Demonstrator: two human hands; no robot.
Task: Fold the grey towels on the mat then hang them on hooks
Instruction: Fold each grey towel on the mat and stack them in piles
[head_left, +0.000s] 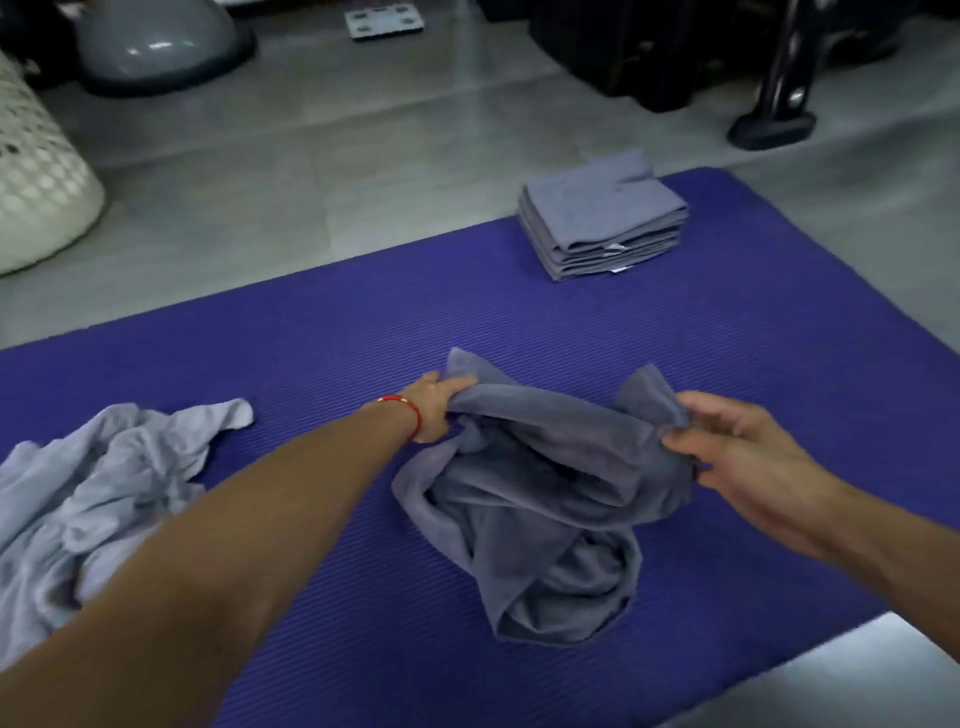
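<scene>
My left hand pinches 1 upper corner of a grey towel, thumb on top and fingers curled under the cloth; a red band sits on that wrist. My right hand grips the other upper corner, fingers bent round the edge. Between my hands the top edge is lifted slightly and the rest of the towel sags in a crumpled heap on the mat.

At the far left of the purple mat lies a loose pile of lighter grey towels, unfolded, well apart from the one I hold. Beyond it, off the mat on the tiled floor, stands a white perforated basket, and behind that a grey rounded object I cannot identify. A small scale lies at the top edge of the view. On the mat's far right corner sits a neat stack of folded grey towels. A black stand foot rests on the floor past it.
</scene>
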